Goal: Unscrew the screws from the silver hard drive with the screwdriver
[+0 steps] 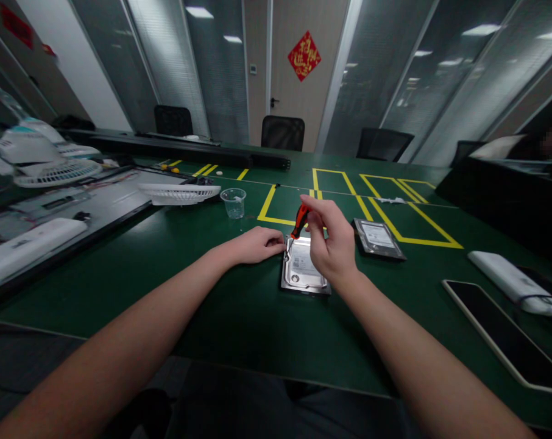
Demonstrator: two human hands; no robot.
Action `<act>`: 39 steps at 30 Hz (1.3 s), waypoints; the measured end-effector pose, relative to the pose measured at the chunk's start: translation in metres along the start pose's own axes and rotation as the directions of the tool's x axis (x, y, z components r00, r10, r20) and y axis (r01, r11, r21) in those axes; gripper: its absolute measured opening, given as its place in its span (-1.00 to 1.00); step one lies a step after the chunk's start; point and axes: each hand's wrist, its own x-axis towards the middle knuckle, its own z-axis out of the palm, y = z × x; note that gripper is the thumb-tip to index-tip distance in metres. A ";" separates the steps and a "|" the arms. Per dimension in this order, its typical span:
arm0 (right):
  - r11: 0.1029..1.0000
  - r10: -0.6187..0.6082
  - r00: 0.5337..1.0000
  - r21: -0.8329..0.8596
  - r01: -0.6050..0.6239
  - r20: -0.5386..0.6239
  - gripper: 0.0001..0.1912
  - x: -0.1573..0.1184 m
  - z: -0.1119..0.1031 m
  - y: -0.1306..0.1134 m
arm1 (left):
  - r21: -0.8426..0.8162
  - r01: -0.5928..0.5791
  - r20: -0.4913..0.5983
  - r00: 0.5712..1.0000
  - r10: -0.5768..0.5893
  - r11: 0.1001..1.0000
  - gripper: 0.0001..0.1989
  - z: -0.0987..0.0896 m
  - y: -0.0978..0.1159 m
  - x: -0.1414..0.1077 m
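A silver hard drive (298, 268) lies flat on the green table in front of me, its label facing up. My right hand (331, 235) is closed around a red and black screwdriver (300, 221), which leans with its shaft pointing down to the drive's upper left part. Whether the tip sits in a screw is too small to tell. At the drive's left edge, my left hand (260, 245) has its fingers curled together, the fingertips against the drive near the screwdriver's shaft. My right hand covers the drive's upper right part.
A second hard drive (379, 239) lies to the right, beyond my right hand. A clear plastic cup (233, 203) stands at the back left, beside a white fan grille (180, 192). On the right are a phone (504, 332) and a white power strip (516, 281). Yellow tape marks the table.
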 end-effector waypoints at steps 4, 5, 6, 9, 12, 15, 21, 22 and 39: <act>0.999 0.015 1.000 -0.038 -0.015 -0.024 -0.71 0.002 0.000 -0.004 | -0.003 -0.002 -0.007 1.000 0.002 1.000 -0.71 0.001 0.000 0.000; 0.999 0.022 0.999 -0.038 -0.023 -0.027 -0.73 0.002 0.000 -0.005 | -0.003 -0.002 -0.006 1.000 0.002 1.000 -0.71 0.001 0.000 0.000; 0.999 0.030 0.999 -0.036 -0.031 -0.031 -0.74 0.002 0.000 -0.005 | -0.003 -0.003 -0.005 1.000 0.003 1.000 -0.71 0.000 0.000 0.000; 0.999 0.042 0.998 -0.024 -0.043 -0.040 -0.77 0.002 0.001 -0.004 | 0.002 -0.005 0.003 1.000 0.005 1.000 -0.71 -0.001 0.002 0.000; 0.998 0.060 0.998 -0.003 -0.060 -0.029 -0.78 0.001 0.002 -0.002 | 0.009 0.004 0.015 1.000 -0.004 1.000 -0.71 -0.002 0.003 0.000; 0.997 0.072 0.997 0.023 -0.072 -0.015 -0.74 0.000 0.003 -0.002 | 0.008 0.007 0.013 1.000 -0.007 1.000 -0.71 -0.002 0.002 0.000; 0.994 0.095 0.995 0.046 -0.097 0.037 -0.62 -0.004 0.002 0.000 | 0.012 -0.008 0.011 1.000 0.008 1.000 -0.71 0.000 0.001 0.001; 0.994 0.093 0.995 0.051 -0.095 0.046 -0.60 -0.004 0.001 0.000 | 0.010 -0.005 0.011 1.000 0.005 1.000 -0.71 0.000 0.001 0.001; 0.996 0.073 0.997 0.047 -0.074 0.015 -0.68 -0.002 0.002 0.002 | -0.001 0.007 0.011 1.000 -0.007 1.000 -0.70 -0.001 0.001 0.000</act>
